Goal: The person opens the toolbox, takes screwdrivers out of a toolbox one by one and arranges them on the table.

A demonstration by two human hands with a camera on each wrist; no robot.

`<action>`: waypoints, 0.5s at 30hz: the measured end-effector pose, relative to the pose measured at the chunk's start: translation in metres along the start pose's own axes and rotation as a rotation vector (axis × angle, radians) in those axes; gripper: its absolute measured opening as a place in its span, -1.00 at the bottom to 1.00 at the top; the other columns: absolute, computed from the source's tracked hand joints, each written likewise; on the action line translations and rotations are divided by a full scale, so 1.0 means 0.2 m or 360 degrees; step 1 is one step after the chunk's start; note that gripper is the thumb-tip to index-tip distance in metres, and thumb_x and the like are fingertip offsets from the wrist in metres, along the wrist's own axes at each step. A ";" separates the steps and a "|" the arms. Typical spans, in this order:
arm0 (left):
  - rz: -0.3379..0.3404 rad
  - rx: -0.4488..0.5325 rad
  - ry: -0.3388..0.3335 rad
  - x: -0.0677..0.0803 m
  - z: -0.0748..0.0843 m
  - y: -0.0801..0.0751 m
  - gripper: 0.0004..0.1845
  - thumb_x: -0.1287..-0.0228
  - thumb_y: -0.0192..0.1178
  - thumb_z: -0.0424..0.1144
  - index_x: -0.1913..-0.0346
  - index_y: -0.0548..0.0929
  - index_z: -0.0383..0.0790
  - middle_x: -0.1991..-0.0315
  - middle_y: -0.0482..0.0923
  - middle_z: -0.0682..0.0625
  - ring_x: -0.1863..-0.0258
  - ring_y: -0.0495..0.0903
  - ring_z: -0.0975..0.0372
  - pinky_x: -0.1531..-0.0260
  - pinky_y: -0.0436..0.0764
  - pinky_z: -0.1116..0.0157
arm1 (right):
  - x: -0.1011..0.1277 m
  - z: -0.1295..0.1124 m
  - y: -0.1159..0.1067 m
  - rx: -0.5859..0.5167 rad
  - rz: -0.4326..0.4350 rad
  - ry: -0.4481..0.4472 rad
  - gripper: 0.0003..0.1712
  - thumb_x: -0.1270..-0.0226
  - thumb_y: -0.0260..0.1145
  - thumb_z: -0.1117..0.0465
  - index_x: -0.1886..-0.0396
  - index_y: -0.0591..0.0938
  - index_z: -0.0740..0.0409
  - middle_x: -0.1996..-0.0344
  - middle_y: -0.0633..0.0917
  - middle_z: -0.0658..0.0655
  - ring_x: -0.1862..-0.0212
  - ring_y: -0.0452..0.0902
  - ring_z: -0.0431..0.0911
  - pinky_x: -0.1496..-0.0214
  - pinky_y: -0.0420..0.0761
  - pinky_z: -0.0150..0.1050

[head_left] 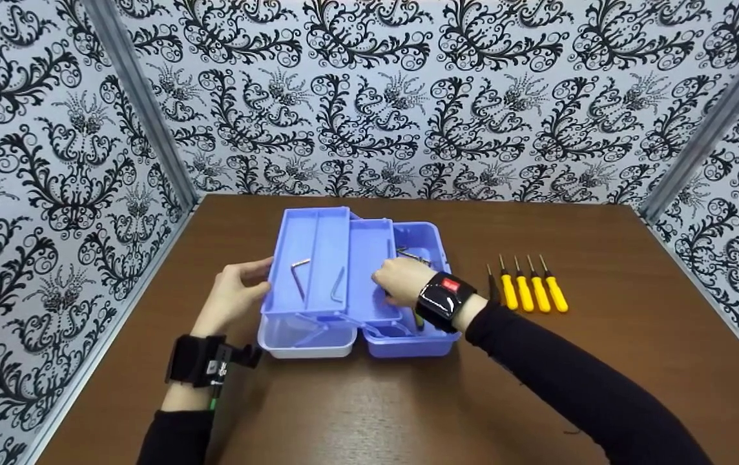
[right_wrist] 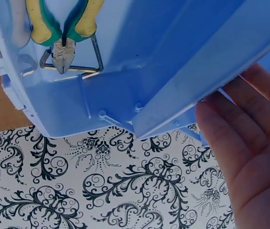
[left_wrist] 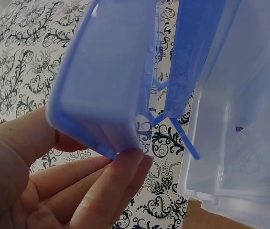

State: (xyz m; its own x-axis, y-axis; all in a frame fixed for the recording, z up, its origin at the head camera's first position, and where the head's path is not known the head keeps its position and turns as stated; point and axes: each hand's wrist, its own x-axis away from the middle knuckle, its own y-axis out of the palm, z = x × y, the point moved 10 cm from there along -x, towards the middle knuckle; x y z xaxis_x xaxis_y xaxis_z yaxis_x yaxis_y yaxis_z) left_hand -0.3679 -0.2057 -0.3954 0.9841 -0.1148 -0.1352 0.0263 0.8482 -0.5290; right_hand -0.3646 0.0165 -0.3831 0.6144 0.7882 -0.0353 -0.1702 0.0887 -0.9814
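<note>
A blue plastic toolbox (head_left: pixel 411 349) stands opened out on the table, its two-level trays raised on hinged arms. My left hand (head_left: pixel 234 294) grips the left end of the upper tray (head_left: pixel 327 239), thumb and fingers about its corner in the left wrist view. Over the lower tray (head_left: pixel 369 232), my right hand (head_left: pixel 405 281) holds the right-hand wall, its fingers bent at the rim. Two hex keys lie in the upper tray, a coppery one (head_left: pixel 297 281) and a grey one (head_left: pixel 338 284). Yellow-green cutting pliers (right_wrist: pixel 63 52) and a dark hex key (right_wrist: pixel 96 52) lie in the deep base.
Several yellow-handled screwdrivers (head_left: pixel 524 294) lie in a row right of the toolbox, with a dark-handled one (head_left: pixel 493 287) at the row's left end. The translucent lid (head_left: pixel 308 352) lies under the trays on the left. Patterned walls (head_left: pixel 369 97) enclose the brown table (head_left: pixel 369 413).
</note>
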 end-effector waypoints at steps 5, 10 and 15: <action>0.0004 -0.0016 -0.0019 0.00 -0.01 0.00 -0.48 -0.25 0.13 -0.43 -0.31 0.50 -0.36 -0.14 0.62 -0.27 -0.12 0.63 0.00 -0.08 0.64 0.23 | 0.01 -0.03 -0.03 0.0076 0.0029 -0.0058 -0.85 -0.11 0.46 0.23 0.39 0.69 0.21 0.43 0.74 0.17 0.35 0.68 0.05 0.26 0.71 -0.09; 0.0017 -0.0008 0.0025 0.00 0.00 0.00 -0.48 -0.23 0.12 -0.45 -0.30 0.51 -0.36 -0.11 0.65 -0.27 -0.07 0.66 0.02 0.08 0.63 0.44 | 0.03 -0.01 -0.04 0.0104 0.0089 -0.0066 -0.86 -0.13 0.43 0.20 0.45 0.70 0.19 0.44 0.70 0.16 0.31 0.63 0.05 0.21 0.67 -0.09; 0.0023 0.0036 0.0042 0.00 0.00 0.01 -0.47 -0.21 0.12 -0.47 -0.29 0.52 -0.37 -0.09 0.65 -0.27 -0.05 0.67 0.02 0.13 0.62 0.51 | 0.00 0.02 -0.04 -0.0012 0.0045 0.0114 -0.84 -0.02 0.49 0.24 0.52 0.68 0.23 0.46 0.72 0.21 0.35 0.68 0.11 0.27 0.69 -0.02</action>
State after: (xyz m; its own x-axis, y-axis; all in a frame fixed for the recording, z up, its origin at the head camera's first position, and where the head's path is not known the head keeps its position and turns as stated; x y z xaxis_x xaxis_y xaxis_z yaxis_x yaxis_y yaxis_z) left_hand -0.3682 -0.2048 -0.3960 0.9795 -0.1161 -0.1649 0.0165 0.8612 -0.5080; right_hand -0.3667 0.0188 -0.3742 0.6632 0.7445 -0.0761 -0.1824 0.0622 -0.9812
